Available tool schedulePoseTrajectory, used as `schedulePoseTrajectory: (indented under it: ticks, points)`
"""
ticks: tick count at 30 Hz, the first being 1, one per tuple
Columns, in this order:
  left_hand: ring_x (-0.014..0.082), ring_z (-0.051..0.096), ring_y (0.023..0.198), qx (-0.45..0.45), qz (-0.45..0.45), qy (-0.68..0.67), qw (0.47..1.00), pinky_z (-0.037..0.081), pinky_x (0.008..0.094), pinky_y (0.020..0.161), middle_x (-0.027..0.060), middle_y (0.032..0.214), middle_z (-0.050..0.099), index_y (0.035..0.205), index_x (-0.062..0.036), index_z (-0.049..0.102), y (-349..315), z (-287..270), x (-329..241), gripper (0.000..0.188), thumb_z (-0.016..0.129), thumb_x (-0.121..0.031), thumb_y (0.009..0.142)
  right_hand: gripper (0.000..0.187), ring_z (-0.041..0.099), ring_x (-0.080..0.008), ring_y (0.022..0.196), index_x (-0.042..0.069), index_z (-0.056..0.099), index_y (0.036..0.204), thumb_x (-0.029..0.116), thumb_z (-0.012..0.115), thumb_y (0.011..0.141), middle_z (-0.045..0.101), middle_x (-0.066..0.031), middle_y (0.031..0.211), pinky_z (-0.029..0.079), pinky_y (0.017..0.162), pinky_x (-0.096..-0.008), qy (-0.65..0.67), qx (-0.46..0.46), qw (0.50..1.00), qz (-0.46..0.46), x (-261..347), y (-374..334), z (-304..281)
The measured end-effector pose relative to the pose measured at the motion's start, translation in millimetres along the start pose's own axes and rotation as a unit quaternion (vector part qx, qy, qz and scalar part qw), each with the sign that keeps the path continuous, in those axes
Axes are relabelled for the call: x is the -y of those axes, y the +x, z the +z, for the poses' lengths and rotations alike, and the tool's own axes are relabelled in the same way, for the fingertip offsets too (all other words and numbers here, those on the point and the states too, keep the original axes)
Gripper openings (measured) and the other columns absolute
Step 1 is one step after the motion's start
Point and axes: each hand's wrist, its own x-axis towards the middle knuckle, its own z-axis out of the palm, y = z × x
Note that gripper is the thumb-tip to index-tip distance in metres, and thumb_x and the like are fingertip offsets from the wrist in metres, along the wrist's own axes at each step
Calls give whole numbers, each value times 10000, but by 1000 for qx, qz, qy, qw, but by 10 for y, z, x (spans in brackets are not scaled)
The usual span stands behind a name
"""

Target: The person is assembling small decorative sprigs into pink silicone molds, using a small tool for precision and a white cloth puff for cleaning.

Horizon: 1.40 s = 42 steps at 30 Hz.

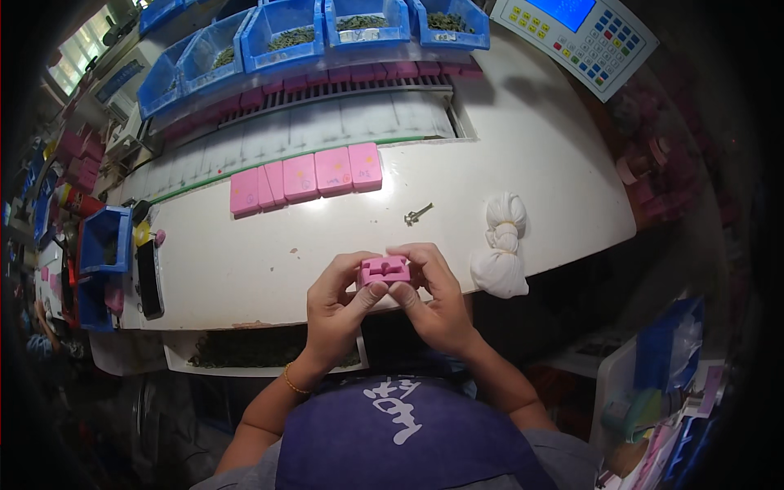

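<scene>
Between my two hands, at the near edge of the white table, is a small pink rubber mould block [385, 269] with a hollowed recess facing up. My left hand [336, 292] grips its left side, thumb at the front. On the right side, my right hand [431, 292] grips it the same way, both thumbs almost meeting. Beyond the hands lies a small dull metal piece [419, 214] with a narrow stem. A knotted white cloth pouch [503, 245] rests to the right. Pink mould blocks [300, 177] stand in a row further back on the left.
Blue bins [282, 37] of small metal pieces line the back above a row of pink blocks. A keypad machine with a blue screen [576, 37] stands back right. A dark phone-like slab [150, 280] lies left, near a blue bin [106, 238]. A white tray [184, 359] sits below the table edge.
</scene>
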Motion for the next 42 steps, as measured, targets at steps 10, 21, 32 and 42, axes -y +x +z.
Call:
schedulePoseTrajectory:
  ticks: [10,21,32,42]
  points:
    - [191,650,995,59,35,-67,995,572,327,875,104,1072,626,1134,26,628,-5,-87,31,247,688,-24,899,244,557,-55,818,35,649,1133,99,708,906,597,-33,1029,456,673,-217,200,10,980,3,-130,-25,-78]
    - [194,673,951,43,72,104,991,557,320,863,122,1043,669,1149,9,661,-19,-127,45,344,752,4,817,274,564,-84,876,46,581,1199,215,619,987,607,-40,1082,481,715,-235,241,71,959,133,-216,-43,-148]
    - [253,682,760,-7,268,313,911,552,328,634,148,919,666,1079,28,663,27,-50,50,313,765,-7,785,315,582,-135,1053,10,470,1308,171,508,1039,580,-98,1194,504,897,-288,247,67,961,100,-321,-120,41]
    - [213,651,936,4,137,178,974,547,311,752,147,1086,644,1134,-20,577,-4,-114,95,331,697,40,832,244,617,-130,892,2,606,1211,107,565,994,628,-100,1173,511,747,-259,56,-19,998,22,-91,-47,-87]
